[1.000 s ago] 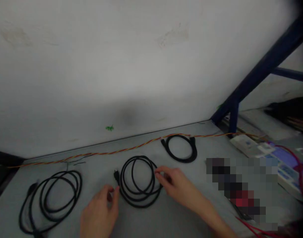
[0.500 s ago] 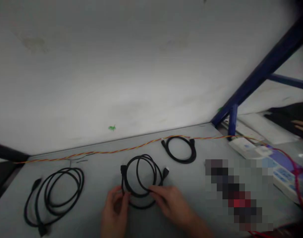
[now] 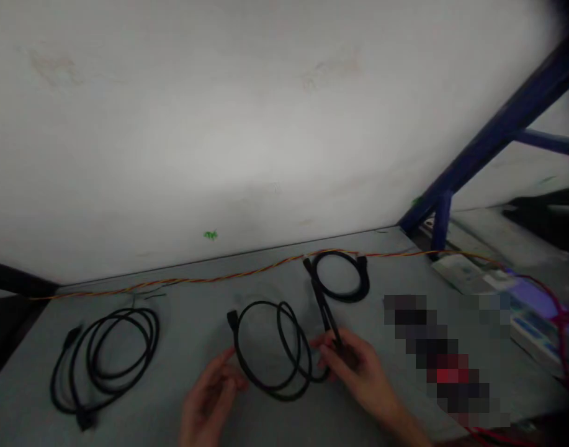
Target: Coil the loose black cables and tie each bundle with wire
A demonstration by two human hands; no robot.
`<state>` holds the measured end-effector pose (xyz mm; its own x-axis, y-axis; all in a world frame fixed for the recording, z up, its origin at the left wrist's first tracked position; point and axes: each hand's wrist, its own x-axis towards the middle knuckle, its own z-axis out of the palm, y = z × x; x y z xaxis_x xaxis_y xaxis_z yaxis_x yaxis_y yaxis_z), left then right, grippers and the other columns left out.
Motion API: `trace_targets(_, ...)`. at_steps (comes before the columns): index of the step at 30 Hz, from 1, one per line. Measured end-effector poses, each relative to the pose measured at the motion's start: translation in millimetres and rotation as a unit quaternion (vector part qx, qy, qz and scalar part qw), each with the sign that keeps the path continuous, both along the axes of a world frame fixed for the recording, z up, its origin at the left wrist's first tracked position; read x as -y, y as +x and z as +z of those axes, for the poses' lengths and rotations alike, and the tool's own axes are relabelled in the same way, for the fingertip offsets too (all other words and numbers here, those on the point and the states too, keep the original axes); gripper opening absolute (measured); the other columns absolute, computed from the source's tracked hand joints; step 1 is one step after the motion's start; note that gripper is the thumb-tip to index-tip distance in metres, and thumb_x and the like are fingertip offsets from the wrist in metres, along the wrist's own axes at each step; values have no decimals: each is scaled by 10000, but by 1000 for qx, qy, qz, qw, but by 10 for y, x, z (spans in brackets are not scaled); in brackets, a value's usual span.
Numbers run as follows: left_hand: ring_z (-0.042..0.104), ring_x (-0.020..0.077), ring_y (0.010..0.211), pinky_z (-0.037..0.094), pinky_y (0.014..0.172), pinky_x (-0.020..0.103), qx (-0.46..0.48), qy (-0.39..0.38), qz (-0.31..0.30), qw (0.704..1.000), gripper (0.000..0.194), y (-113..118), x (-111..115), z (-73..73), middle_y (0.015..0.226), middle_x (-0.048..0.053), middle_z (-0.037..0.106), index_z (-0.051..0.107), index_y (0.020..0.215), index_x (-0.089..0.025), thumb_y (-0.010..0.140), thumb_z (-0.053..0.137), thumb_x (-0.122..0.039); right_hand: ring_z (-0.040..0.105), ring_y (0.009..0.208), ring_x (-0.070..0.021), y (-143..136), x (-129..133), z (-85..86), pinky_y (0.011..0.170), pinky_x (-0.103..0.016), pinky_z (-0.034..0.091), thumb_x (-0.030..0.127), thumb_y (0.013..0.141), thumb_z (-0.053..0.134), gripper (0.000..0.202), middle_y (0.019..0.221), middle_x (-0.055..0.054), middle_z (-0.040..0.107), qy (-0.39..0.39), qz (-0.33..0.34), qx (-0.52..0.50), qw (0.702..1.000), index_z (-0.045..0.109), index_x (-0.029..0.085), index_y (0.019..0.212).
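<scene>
A loosely coiled black cable (image 3: 270, 394) lies on the grey table in front of me, its plug pointing up at the left. My right hand (image 3: 353, 366) is closed on the right part of this cable, beside a doubled black length reaching up to the small coil. My left hand (image 3: 214, 391) is at the coil's lower left, fingers apart and curved, holding nothing. A neat small black coil (image 3: 365, 288) rests behind my right hand. At the left lies another looped black cable (image 3: 156, 338) with both plugs showing.
A twisted red and yellow wire (image 3: 237, 274) runs along the table (image 3: 195, 323) near the wall. Blue metal bars (image 3: 479, 155) slant up at the right. Power strips (image 3: 538, 338) and red wires lie beyond the table's right side. A pixelated patch hides something at the right.
My right hand has moved right with part of the middle cable, loosening its loops. My left hand has let go of the cable and opened slightly lower left.
</scene>
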<state>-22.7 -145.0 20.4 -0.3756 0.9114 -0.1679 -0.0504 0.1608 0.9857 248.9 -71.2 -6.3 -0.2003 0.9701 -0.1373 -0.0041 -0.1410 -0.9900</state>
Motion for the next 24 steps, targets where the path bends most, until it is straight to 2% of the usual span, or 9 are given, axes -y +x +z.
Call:
trace_targets(3,635,318,1279,594,1011,386,30,51,20,998,474,286,-49,8,1314,120,706,762,1216,-249,836,780,-532,700,797,-212,-39,10,-101,666,-291,572,473,937,710,282,968,-95,761,26,22,28,999,721,201,1012)
trace_targets(6,549,360,1400,589,1041,422,60,50,54,995,572,461,-99,4,1497,112,603,706,1309,-283,802,814,-527,719,872,-235,-51,27,-200,721,-307,577,448,955,680,276,993,-106,769,32,39,51,997,737,197,1056)
trace_targets(9,580,355,1378,583,1063,421,69,13,106,992,613,490,-157,-21,1493,96,616,702,1283,-285,729,885,-476,725,897,-243,-59,45,-234,734,-313,578,449,956,677,288,1023,-111,777,28,47,61,997,740,201,1087)
trace_targets(14,662,342,1286,601,1043,434,60,-27,198,978,478,405,-258,-160,1408,97,684,736,1039,-226,630,951,-348,719,873,-226,-77,61,-200,733,-308,567,463,975,657,294,1056,-107,779,31,37,59,997,744,217,1111)
trace_targets(17,713,356,1200,637,975,458,39,-38,188,981,509,319,-268,-245,1241,119,768,733,1076,-211,637,942,-364,699,808,-205,-74,52,-214,686,-292,555,470,975,662,297,1016,-95,770,24,28,45,998,749,222,1113)
trace_targets(19,725,351,1179,643,961,458,8,-39,165,986,565,237,-245,-271,1219,119,777,720,1176,-220,687,908,-432,665,709,-181,-67,46,-243,604,-272,532,492,963,676,316,931,-79,754,9,5,29,1000,749,219,1104)
trace_targets(24,754,316,1116,634,976,429,-153,-74,117,979,635,-24,-163,-230,1222,99,779,703,1280,-249,746,832,-569,631,582,-176,-36,37,-305,490,-270,525,552,932,706,405,770,-48,711,-35,-53,-48,997,712,216,1159)
